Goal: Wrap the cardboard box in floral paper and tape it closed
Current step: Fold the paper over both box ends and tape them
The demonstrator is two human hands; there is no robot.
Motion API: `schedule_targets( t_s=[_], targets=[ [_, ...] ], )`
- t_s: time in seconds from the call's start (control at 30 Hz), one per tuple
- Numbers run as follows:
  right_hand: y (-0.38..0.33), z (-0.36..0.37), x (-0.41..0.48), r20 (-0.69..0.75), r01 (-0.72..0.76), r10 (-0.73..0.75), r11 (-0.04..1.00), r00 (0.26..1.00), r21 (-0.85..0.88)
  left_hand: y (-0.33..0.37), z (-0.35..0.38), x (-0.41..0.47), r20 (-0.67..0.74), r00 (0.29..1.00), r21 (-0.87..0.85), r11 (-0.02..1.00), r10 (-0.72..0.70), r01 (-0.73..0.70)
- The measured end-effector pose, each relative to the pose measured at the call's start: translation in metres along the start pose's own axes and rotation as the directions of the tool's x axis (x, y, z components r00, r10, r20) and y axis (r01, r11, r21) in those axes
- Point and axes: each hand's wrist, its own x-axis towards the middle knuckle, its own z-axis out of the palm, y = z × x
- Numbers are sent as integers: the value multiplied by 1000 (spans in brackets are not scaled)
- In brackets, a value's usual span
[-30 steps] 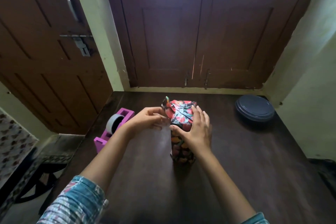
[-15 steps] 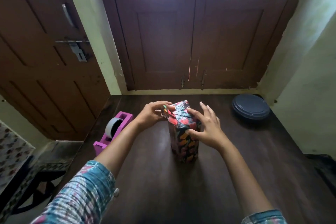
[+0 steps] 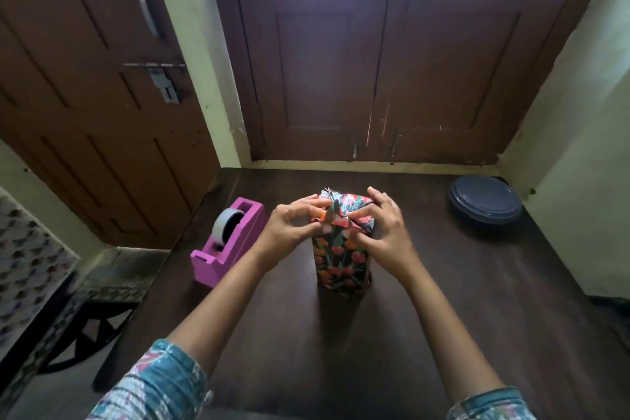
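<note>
Nearest the viewer, two forearms in patterned blue sleeves reach forward over a dark wooden table (image 3: 306, 361). They meet at the wrapped box (image 3: 342, 262), which stands upright on its end in the middle of the table, its sides already covered in floral paper (image 3: 345, 217). The left hand (image 3: 293, 228) pinches a loose point of paper at the box's top between curled fingers and thumb. The right hand (image 3: 385, 232) grips the top right corner, fingers curved over the folds and thumb on the near face.

The step in hand looks like folding the top end closed. No tape is visible on that end, so the likely next move is to pin the flaps with one hand and reach left for tape with the other.

Just left of the hands sits a pink tape dispenser (image 3: 235, 249) holding a grey roll of tape (image 3: 226, 227). Farther back on the right, well apart, lies a dark round container (image 3: 485, 203) with its lid on, so its contents are hidden. Brown panelled doors stand behind the table.
</note>
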Motion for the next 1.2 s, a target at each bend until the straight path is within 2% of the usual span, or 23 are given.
schedule_targets(
  t_s=[0.13,0.33,0.57,0.73,0.87,1.03,1.13,1.2],
  targets=[
    [1,-1,3,47,-14,10,997,999,72,12,2,2,59,997,-43,998,-48,50],
    [3,-5,1,72,-23,16,995,997,97,29,11,10,56,998,-52,999,2,1],
    [-1,-7,6,119,2,-11,997,993,75,24,28,14,-151,988,54,998,-3,11],
    [4,-7,5,130,0,-12,996,991,91,25,32,17,-201,980,172,984,-1,36],
    [7,-7,6,133,-10,-2,996,991,90,37,23,24,-65,986,60,986,-153,157],
    [5,-9,6,131,-12,1,996,991,89,48,16,31,59,967,25,969,-248,247],
    [3,-8,6,135,-10,-2,996,991,86,51,12,35,13,993,141,984,-114,111],
    [0,-9,8,128,-8,-2,997,992,82,48,15,37,-70,992,355,932,102,-71]
  ],
)
